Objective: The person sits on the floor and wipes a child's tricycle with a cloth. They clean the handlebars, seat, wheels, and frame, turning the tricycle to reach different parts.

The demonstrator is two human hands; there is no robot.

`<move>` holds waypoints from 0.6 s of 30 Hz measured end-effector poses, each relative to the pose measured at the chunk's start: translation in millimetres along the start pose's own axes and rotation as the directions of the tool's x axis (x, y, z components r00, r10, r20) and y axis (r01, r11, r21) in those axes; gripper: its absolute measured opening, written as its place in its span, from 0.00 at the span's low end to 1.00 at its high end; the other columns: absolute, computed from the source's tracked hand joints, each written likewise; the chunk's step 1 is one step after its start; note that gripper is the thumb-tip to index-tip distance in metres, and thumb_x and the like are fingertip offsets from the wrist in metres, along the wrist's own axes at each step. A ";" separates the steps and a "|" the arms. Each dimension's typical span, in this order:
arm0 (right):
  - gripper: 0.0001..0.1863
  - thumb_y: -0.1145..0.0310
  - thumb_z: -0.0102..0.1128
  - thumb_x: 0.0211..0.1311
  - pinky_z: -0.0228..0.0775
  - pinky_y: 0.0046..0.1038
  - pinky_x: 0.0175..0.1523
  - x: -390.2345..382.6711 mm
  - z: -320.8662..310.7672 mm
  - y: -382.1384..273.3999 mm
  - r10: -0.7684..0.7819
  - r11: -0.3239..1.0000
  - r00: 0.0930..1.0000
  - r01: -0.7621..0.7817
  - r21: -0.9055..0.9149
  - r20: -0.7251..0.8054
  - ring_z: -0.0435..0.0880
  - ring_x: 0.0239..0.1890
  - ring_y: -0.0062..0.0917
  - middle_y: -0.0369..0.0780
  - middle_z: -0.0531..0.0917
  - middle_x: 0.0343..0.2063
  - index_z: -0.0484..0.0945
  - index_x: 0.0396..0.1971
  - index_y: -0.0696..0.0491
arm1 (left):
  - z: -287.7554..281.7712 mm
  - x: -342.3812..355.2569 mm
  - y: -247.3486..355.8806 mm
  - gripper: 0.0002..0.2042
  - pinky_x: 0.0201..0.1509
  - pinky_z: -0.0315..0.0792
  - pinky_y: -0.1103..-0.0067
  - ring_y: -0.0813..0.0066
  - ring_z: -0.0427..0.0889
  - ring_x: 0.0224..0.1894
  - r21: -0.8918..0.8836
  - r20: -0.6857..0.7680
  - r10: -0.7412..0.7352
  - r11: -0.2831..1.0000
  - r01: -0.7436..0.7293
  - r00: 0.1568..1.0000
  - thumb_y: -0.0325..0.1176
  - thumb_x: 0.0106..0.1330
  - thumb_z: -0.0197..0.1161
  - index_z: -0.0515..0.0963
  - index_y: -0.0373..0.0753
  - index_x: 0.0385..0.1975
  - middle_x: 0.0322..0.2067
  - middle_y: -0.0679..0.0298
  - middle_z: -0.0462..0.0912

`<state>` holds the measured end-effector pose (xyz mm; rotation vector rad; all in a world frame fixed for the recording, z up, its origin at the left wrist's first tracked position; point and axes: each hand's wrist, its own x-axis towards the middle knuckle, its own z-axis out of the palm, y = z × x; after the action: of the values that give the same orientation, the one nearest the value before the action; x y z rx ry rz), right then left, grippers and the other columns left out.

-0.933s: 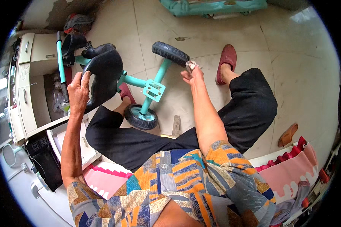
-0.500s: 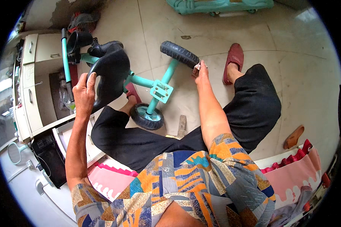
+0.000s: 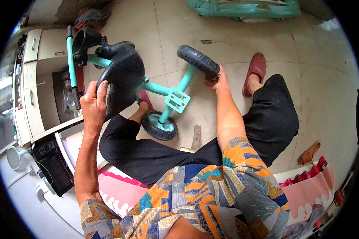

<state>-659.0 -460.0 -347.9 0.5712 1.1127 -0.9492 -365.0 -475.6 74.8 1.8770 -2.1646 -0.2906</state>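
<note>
A child's teal tricycle [image 3: 158,88] lies tipped over in front of me. My left hand [image 3: 95,104] grips the edge of its black seat [image 3: 125,81], thumb and fingers closed around it. At the far end of the axle, my right hand [image 3: 217,81] is closed at the outer side of a black wheel [image 3: 197,59]. A bit of pale rag shows at its fingertips, mostly hidden by the hand and the wheel. The other wheel [image 3: 159,125] is near my left foot. To the left is the handlebar [image 3: 71,63] with black grips.
A white cabinet [image 3: 36,99] with drawers stands at the left. On the floor between my legs lies a hammer-like tool [image 3: 196,137]. A brown slipper [image 3: 309,153] is at the right, and a teal wheeled object [image 3: 243,10] stands at the far side.
The view has shifted a little, so the tricycle sits slightly further right and lower. My right hand has moved round the wheel's side, and less of the rag shows. The left hand keeps its grip.
</note>
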 end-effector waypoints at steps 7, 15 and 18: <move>0.16 0.45 0.57 0.53 0.67 0.54 0.41 7.2 14.6 -23.7 -0.074 0.996 0.996 0.077 -0.050 0.059 0.80 0.31 0.40 0.40 0.82 0.30 0.79 0.31 0.42 | 0.5 0.1 0.9 0.15 0.24 0.67 0.75 0.74 0.73 0.19 0.006 -0.015 -0.011 1.000 0.011 1.000 0.42 0.72 0.59 0.77 0.33 0.33 0.17 0.57 0.74; 0.08 0.59 0.65 0.54 0.62 0.38 0.22 26.9 44.9 -7.4 -0.382 0.917 0.907 0.396 0.051 -0.179 0.74 0.19 0.24 0.31 0.78 0.20 0.75 0.24 0.42 | 4.7 4.5 -10.6 0.17 0.23 0.65 0.76 0.78 0.71 0.20 0.026 -0.049 0.019 0.999 -0.018 0.999 0.45 0.73 0.56 0.79 0.35 0.35 0.17 0.60 0.74; 0.15 0.66 0.65 0.57 0.73 0.25 0.29 -2.7 59.5 5.0 -0.509 0.853 0.840 0.521 0.018 -0.189 0.80 0.26 0.24 0.40 0.80 0.31 0.73 0.37 0.59 | 9.0 6.1 -20.6 0.17 0.19 0.58 0.81 0.86 0.64 0.18 -0.001 -0.071 0.038 0.999 -0.038 0.997 0.46 0.74 0.55 0.77 0.37 0.33 0.15 0.70 0.66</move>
<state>-626.0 -503.7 -323.9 0.4197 1.4385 -1.4307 -349.4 -484.8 60.1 1.8144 -2.1498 -0.2155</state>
